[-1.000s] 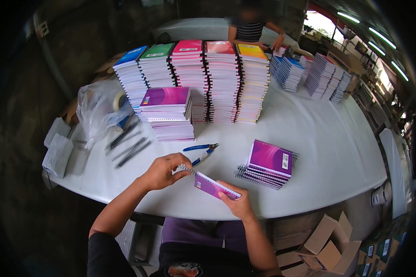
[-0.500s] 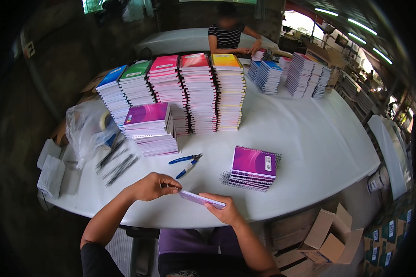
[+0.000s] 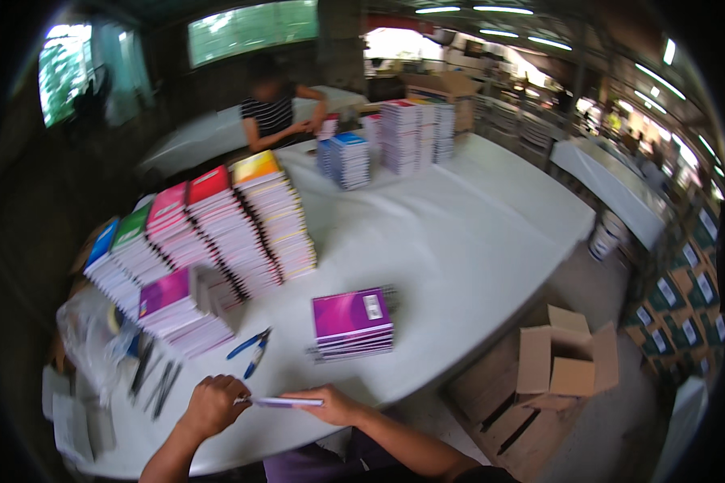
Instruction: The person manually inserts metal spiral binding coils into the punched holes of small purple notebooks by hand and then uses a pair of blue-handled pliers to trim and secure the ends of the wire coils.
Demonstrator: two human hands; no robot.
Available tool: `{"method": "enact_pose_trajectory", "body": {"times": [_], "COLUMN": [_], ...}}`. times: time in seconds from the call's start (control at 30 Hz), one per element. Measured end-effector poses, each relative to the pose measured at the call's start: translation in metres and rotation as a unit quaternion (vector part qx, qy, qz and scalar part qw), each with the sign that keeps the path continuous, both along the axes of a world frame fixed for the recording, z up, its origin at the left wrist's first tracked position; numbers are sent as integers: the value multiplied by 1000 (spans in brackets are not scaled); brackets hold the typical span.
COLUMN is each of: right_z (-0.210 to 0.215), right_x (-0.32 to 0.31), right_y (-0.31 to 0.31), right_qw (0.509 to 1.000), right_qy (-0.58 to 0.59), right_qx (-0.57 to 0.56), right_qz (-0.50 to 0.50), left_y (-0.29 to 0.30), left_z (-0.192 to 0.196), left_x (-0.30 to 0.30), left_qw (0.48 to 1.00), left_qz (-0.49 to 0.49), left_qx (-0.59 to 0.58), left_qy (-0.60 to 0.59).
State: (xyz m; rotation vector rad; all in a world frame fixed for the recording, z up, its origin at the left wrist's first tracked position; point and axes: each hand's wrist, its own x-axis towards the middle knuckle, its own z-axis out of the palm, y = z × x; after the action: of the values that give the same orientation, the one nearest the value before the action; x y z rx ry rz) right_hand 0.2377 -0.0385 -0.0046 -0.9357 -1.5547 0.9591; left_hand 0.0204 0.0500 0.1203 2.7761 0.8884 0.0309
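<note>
My left hand [image 3: 211, 405] and my right hand [image 3: 330, 403] both grip a thin purple spiral notebook [image 3: 286, 401], held edge-on just above the near edge of the white table [image 3: 459, 233]. The left hand pinches its left end and the right hand holds its right end. Blue-handled pliers [image 3: 250, 348] lie on the table just beyond my hands. A short pile of purple notebooks [image 3: 351, 322] sits to the right of the pliers.
Tall stacks of coloured notebooks [image 3: 217, 233] stand at the left, with a lower purple-topped stack [image 3: 177, 310] in front. Dark pens [image 3: 157, 374] and a clear plastic bag [image 3: 89, 334] lie far left. A person [image 3: 272, 113] works at the far end. An open cardboard box [image 3: 564, 362] sits on the floor, right.
The view has swung up and to the right. The notebook in my hands has tipped from face-up to edge-on, and both hands have stayed at the near table edge.
</note>
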Motion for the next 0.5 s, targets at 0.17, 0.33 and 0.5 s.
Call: {"method": "enact_pose_trajectory", "body": {"times": [0.17,0.33,0.5], "right_z": [10,20,13], "right_x": [3,4,2], "right_y": [-4,-9,-9], "right_qw": [1000,998,998], "right_qy": [-14,-14,-40], "right_qx": [-20,-42,-24], "right_qz": [16,33,37], "left_y": [-11,-20,-26], "left_z": [-1,4,-6], "left_x": [8,15,11], "left_qw": [985,981,991], "left_qz": [-85,-44,-6], "left_qx": [148,182,131], "left_qy": [-24,-49,-23]}}
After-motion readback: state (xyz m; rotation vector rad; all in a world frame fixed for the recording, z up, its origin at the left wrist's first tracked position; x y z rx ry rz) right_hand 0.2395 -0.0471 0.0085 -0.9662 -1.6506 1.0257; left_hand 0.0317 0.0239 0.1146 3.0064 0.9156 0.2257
